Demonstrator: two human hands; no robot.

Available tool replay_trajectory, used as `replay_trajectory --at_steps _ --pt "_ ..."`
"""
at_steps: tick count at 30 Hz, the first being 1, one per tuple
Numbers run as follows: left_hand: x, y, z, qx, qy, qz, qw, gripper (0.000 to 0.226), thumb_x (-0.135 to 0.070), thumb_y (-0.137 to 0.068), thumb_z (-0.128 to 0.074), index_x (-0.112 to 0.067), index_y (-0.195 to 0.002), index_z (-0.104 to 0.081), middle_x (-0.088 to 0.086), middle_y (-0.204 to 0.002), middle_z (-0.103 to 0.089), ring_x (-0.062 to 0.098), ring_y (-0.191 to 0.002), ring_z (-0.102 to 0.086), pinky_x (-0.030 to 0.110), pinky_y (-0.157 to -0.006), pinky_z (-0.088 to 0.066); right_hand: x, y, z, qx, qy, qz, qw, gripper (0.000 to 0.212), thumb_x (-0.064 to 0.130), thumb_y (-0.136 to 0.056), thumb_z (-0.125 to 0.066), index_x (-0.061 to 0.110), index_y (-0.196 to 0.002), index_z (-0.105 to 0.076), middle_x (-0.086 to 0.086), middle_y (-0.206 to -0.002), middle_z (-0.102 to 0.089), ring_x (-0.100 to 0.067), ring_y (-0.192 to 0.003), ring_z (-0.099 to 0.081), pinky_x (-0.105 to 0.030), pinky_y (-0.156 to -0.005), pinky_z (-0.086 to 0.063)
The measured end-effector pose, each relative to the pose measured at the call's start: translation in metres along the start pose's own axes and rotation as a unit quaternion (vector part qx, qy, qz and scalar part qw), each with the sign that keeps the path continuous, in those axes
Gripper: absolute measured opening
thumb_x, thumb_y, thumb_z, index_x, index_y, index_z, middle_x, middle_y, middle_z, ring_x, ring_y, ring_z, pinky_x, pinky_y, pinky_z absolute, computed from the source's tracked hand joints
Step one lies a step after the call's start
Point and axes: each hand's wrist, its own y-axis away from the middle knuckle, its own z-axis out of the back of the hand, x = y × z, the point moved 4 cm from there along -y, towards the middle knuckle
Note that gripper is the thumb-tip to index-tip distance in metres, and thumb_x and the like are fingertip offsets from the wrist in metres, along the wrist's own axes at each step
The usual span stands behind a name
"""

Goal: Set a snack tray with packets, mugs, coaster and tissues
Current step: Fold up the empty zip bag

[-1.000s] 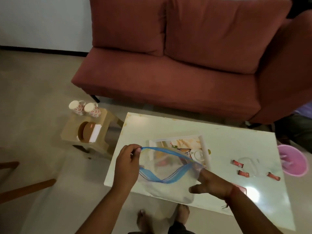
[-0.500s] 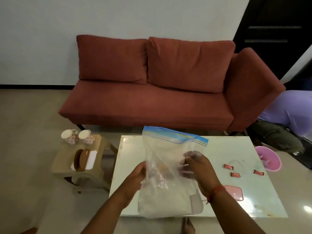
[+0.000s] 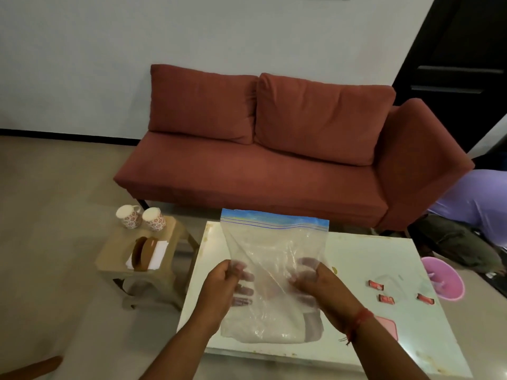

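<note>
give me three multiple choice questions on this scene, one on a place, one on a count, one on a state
1. Where do the mugs stand?
A. on the stool
B. on the sofa
C. on the white table

2. How many red packets lie on the table?
A. one
B. three
C. six

3. How is the bag held?
A. flat on the floor
B. upright in both hands, blue zip strip on top
C. hanging from one hand

Answers:
1 A: both mugs sit at the far edge of the stool, left of the table.
2 B: three small red packets lie to the right.
3 B: the left hand and right hand grip its sides, with the strip uppermost.
</note>
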Motion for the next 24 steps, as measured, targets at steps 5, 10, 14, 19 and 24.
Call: replay_trajectory --at_steps 5,10,14,19,24 --pt "0.001 0.003 -0.016 -0.066 -0.021 0.008 0.998 0.022 -0.021 -0.101 -0.046 -0.013 -0.091 -0.064 0.007 -0.068 -0.073 0.024 -0.050 -0.067 0.030 -0.048 -0.056 -0.003 0.011 0.039 -0.074 0.048 0.019 0.996 0.014 0.006 -0.089 -0.063 0.016 -0.098 -0.066 -0.017 -0.084 -0.071 -0.028 -0.066 -0.071 -0.044 -0.071 -0.062" --pt "0.000 0.013 -0.037 -0.083 -0.028 0.031 0.996 0.031 -0.025 -0.102 -0.043 -0.009 -0.088 -0.066 0.006 -0.057 -0.069 0.019 -0.047 -0.065 0.031 -0.051 -0.058 0.002 0.016 0.077 -0.146 0.147 0.081 0.975 0.016 0.016 -0.092 -0.061 0.021 -0.078 -0.068 -0.003 -0.065 -0.069 -0.012 -0.053 -0.060 -0.026 -0.055 -0.052" --pt "-0.001 0.020 -0.053 -0.077 -0.007 0.055 0.995 0.035 -0.030 -0.102 -0.042 -0.011 -0.091 -0.068 0.006 -0.072 -0.069 0.019 -0.061 -0.068 0.039 -0.059 -0.062 0.009 0.017 0.106 -0.227 0.140 0.101 0.958 0.030 0.032 -0.089 -0.065 0.019 -0.064 -0.056 0.007 -0.055 -0.059 -0.015 -0.057 -0.052 -0.032 -0.056 -0.047" --pt "-0.008 0.020 -0.073 0.003 -0.020 0.010 1.000 0.022 -0.041 -0.094 -0.054 -0.024 -0.106 -0.059 0.007 -0.104 -0.066 0.024 -0.085 -0.071 0.037 -0.063 -0.061 0.006 0.023 0.120 -0.197 0.122 0.094 0.968 0.030 0.038 -0.087 -0.067 0.019 -0.067 -0.056 0.001 -0.069 -0.065 -0.022 -0.070 -0.063 -0.044 -0.066 -0.057" --pt "-0.019 0.015 -0.087 -0.092 -0.159 -0.040 0.982 0.020 -0.035 -0.096 -0.054 -0.020 -0.085 -0.062 0.003 -0.075 -0.070 0.015 -0.062 -0.068 0.037 -0.064 -0.062 0.008 0.025 0.116 -0.211 0.179 0.122 0.953 0.037 0.049 -0.088 -0.059 0.023 -0.064 -0.051 0.005 -0.062 -0.060 -0.011 -0.061 -0.054 -0.032 -0.057 -0.045"
